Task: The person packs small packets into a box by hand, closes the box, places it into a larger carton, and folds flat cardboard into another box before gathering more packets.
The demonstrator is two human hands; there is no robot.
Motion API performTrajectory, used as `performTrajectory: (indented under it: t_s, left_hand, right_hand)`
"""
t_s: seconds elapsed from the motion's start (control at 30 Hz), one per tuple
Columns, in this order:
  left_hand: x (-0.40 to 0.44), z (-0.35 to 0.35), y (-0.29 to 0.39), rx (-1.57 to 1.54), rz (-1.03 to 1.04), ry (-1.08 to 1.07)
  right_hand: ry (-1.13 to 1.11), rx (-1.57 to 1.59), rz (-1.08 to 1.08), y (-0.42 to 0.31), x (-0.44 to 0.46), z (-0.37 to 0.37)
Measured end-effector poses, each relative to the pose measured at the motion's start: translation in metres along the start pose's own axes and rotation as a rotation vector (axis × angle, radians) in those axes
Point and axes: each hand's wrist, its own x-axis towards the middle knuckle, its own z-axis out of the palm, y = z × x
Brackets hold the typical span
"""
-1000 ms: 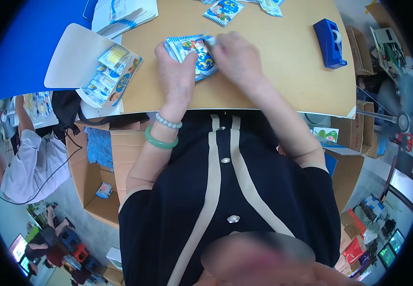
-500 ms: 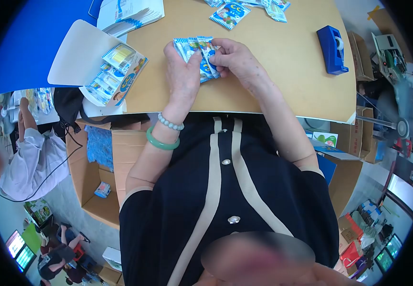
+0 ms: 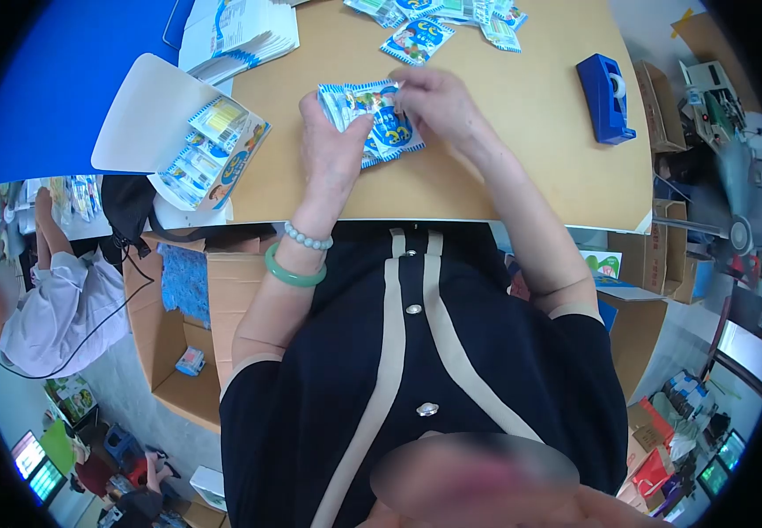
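Note:
My left hand point(image 3: 332, 150) is closed round a small stack of blue-and-white printed packets point(image 3: 390, 132), its thumb lying on the front one. At the upper right edge of that stack is my right hand point(image 3: 442, 106), its fingers curled against the front packet and slightly blurred. To the left stands an open white carton point(image 3: 240, 172) with its lid raised, holding several similar packets point(image 3: 191, 172). Beyond my hands, more loose packets point(image 3: 418, 40) lie at the far side of the tan tabletop point(image 3: 513, 167).
A blue tape dispenser point(image 3: 605, 99) stands near the table's right edge. A pile of flat printed cartons point(image 3: 235, 35) sits at the far left. Below the table's left side is an open cardboard box point(image 3: 178, 352). A person in a white top point(image 3: 68, 304) sits further left.
The front packet has swung from narrow and folded-looking to lying broad and flat over the stack. My right hand has shifted slightly right, and the view has moved a little.

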Motion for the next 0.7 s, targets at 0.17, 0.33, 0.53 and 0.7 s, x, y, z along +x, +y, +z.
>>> performTrajectory:
  t_s: [0.17,0.33,0.53,0.7]
  left_hand:
    - [-0.003,-0.002,0.008,-0.153,-0.095,0.011]
    - [-0.004,-0.007,0.017,-0.267,-0.156,0.026]
    - [-0.003,-0.002,-0.001,-0.091,-0.075,0.089]
    - [0.006,0.004,-0.008,-0.125,-0.021,0.063]
  right_hand:
    - [0.481,-0.939,-0.379,0.001,0.048,-0.022]
    - [0.308,-1.239,-0.327,0.019,0.051,-0.018]
    - [0.258,-0.686,-0.415,0.014,-0.028,0.0]
    - [0.214,-0.583,-0.692,0.022,-0.052,0.027]
